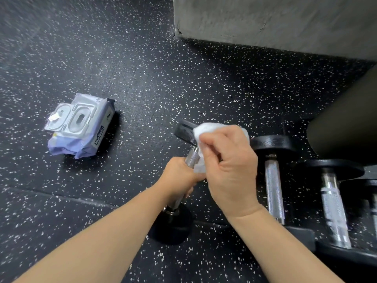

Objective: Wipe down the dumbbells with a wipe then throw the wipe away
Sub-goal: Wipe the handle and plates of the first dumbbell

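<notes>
My left hand (179,178) grips the knurled steel handle of a black dumbbell (173,223), held tilted above the speckled floor. My right hand (228,166) holds a crumpled white wipe (206,129) against the dumbbell's upper head and the top of its handle. The upper head (184,131) is partly hidden by the wipe and my fingers. Two more black dumbbells (273,180) (334,203) lie side by side to the right, untouched.
An open pack of wipes (81,127) with a lifted lid lies on the black rubber floor to the left. A grey concrete block (275,23) fills the upper right. A dark rounded pad (346,123) overhangs the dumbbells on the right.
</notes>
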